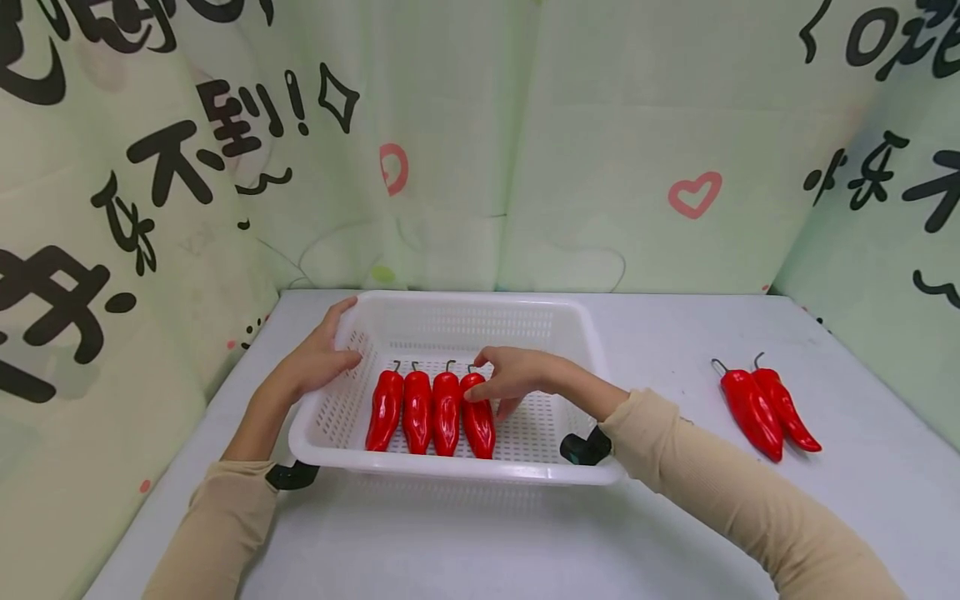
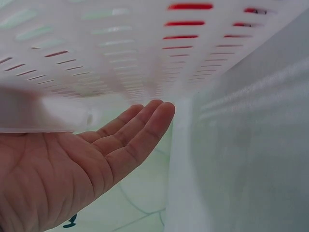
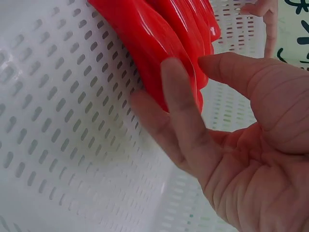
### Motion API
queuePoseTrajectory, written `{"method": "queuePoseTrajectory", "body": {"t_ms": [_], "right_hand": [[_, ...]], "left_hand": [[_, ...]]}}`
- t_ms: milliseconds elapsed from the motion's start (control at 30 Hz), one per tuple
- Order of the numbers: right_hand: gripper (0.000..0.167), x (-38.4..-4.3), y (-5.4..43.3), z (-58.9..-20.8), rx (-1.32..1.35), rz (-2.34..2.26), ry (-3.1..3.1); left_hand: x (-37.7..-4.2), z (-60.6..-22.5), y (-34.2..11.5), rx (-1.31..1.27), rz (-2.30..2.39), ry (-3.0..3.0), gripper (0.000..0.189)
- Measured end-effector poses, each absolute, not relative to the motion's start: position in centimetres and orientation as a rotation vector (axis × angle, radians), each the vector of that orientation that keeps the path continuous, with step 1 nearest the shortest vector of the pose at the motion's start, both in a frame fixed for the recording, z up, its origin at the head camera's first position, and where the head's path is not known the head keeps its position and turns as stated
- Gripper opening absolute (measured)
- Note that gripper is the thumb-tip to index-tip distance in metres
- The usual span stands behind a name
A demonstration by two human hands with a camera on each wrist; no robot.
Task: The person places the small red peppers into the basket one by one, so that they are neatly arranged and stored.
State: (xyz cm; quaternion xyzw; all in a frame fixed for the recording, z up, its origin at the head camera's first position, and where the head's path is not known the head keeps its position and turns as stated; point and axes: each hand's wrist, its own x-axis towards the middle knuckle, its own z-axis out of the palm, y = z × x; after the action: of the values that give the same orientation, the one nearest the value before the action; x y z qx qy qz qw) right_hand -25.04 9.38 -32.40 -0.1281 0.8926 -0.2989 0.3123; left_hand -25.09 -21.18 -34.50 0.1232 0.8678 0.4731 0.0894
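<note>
A white slotted plastic basket (image 1: pixel 480 472) stands in front of me. My left hand (image 1: pixel 318 358) grips its left rim, thumb on the inner side. In the left wrist view, that hand's fingers (image 2: pixel 140 133) reach along the outside of the basket. Several shiny red peppers (image 1: pixel 432 412) lie side by side in the basket, stems pointing away from me. Over the rightmost pepper (image 1: pixel 480 425) is my right hand (image 1: pixel 525 375), fingers loosely spread and thumb apart from them. In the right wrist view, its blurred fingertips (image 3: pixel 174 72) overlap the pepper's surface.
Two more red peppers (image 1: pixel 765 408) lie together on the white table (image 1: pixel 675 333), right of the basket. A pale green curtain (image 1: pixel 600 167) with black lettering encloses the back and sides. Black wrist straps (image 1: pixel 292 476) show near both sleeves.
</note>
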Motion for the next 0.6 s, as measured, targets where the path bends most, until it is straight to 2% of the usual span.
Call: {"method": "queuePoseTrajectory", "body": {"t_ms": [300,600], "right_hand": [[0.068,-25.0,10.2,-31.1,-0.489,-0.741,2.534],[0.064,-24.6,11.1,-29.0,-0.666,-0.993,2.636]], "left_hand": [[-25.1,-34.5,-21.1,0.379,1.437,2.557,0.088],[-25.2,-34.5,-21.1,0.357,1.434,2.569,0.086]]}}
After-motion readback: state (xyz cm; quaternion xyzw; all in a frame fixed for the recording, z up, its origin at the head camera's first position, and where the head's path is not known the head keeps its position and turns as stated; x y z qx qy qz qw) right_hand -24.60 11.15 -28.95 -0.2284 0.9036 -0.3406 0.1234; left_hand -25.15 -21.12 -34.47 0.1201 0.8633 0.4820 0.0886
